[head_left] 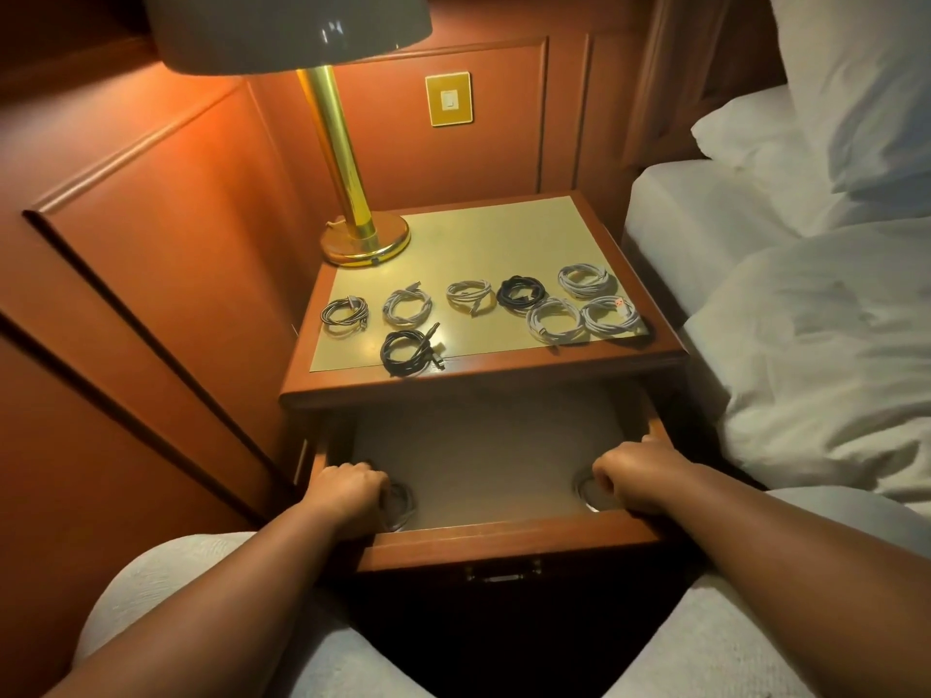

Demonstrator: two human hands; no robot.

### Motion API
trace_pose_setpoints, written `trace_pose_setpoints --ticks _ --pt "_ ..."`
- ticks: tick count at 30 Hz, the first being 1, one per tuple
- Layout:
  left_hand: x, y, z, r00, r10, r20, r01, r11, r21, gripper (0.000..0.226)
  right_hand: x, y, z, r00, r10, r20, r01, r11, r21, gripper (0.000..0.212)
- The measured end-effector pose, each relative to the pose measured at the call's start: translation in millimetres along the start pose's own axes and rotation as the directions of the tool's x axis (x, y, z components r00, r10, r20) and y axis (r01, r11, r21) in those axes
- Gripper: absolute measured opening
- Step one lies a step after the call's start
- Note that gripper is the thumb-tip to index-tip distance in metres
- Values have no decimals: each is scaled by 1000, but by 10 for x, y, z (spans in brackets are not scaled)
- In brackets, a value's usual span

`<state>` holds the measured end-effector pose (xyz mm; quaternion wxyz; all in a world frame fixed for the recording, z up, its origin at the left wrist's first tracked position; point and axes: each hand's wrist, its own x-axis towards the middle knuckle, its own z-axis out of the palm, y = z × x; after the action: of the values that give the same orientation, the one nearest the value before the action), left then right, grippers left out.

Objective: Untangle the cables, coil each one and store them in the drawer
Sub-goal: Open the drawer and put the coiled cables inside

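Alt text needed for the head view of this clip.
Both hands, left hand and right hand, set coiled cables into the open wooden nightstand drawer. Eight more coiled cables, six pale and two black, lie on the nightstand top beside a brass table lamp.

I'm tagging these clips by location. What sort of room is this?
Likely a hotel bedroom: a wooden nightstand with a brass lamp stands against a panelled wall, right beside a bed with white pillows.

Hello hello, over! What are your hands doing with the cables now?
Left hand and right hand each lowering a coiled cable into the open wooden drawer. Eight coiled cables wait on the nightstand top. Nothing blocking.
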<state>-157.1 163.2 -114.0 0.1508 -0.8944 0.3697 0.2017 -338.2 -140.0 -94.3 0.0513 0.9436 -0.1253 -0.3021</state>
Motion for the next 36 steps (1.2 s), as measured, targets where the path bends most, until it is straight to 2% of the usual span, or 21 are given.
trace_pose_setpoints --ticks 2,4,6,8,11,17,26,29,31,32,34,36 --pt "25 -3 2 1000 3 4 -3 1000 -4 49 71 21 59 998 -34 -58 39 996 77 23" --pt "28 3 1 999 40 30 -40 999 -11 63 125 40 103 992 -57 -109 74 984 160 37" --pt "20 6 -6 991 105 80 -105 994 -4 63 137 39 99 994 -88 -70 100 977 186 54" --pt "35 1 4 980 140 139 -141 990 -1 58 134 35 58 993 -116 15 111 978 177 61" --pt "62 0 27 979 123 164 -122 992 -14 52 120 12 0 989 -111 102 98 987 127 56" --pt "73 9 51 985 82 154 -83 997 1 45 182 -23 17 994 -37 106 40 999 -31 44" --pt "56 22 57 990 58 130 -53 997 -49 45 198 9 80 997 -20 69 23 999 -41 42" --pt "-17 28 7 997 83 5 -83 993 -88 40 179 5 57 999 -27 40 30 997 -69 42" --pt "-28 2 -48 974 105 -203 -129 986 -109 32 160 1 -6 996 -61 -59 57 996 -64 37" --pt "-5 -22 -83 933 95 -347 -163 971 -173 28 158 6 -63 984 -84 -158 77 996 -45 33" --pt "69 -71 -205 815 20 -579 -246 917 -314 22 171 31 -217 910 -94 -404 124 991 49 28" --pt "170 -107 -396 709 -76 -701 -280 882 -378 27 223 66 -422 796 -68 -601 191 971 143 30"
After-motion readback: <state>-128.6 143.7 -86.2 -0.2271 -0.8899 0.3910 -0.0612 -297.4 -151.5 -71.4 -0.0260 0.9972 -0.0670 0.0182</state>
